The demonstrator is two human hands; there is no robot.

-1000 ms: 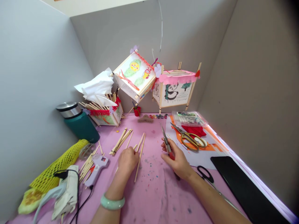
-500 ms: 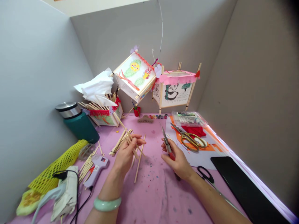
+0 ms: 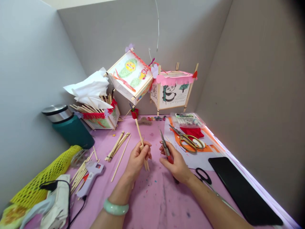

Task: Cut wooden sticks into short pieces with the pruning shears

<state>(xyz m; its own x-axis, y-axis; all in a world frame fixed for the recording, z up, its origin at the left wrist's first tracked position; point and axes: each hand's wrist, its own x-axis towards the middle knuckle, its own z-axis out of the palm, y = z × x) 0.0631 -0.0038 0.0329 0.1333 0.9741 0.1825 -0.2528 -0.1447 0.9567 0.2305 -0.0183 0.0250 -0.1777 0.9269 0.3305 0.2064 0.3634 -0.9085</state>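
Observation:
My left hand [image 3: 138, 159] is closed around a few thin wooden sticks [image 3: 138, 128], which point up and away from me, their lower ends sticking out below the fingers. In my right hand [image 3: 177, 163] is a pair of red-handled long-nose pliers [image 3: 165, 143], jaws pointing away and to the left. The pliers and the sticks are apart. Left of my left hand lies a loose wooden stick [image 3: 120, 159] on the purple tabletop, beside banded stick bundles [image 3: 117, 146]. Another stick is mostly hidden under my left wrist.
A lilac glue gun [image 3: 91, 179], more sticks and a teal bottle [image 3: 73, 130] are at left. Paper lanterns [image 3: 175, 92] hang or stand at the back. Gold-handled scissors [image 3: 188, 141], black-handled scissors [image 3: 203, 175] and a black slab [image 3: 240, 187] lie at right.
My left hand has moved right, closer to the pliers. Its sticks are now more upright and bunched together. The loose stick left of it has come into view. My whole view has shifted slightly.

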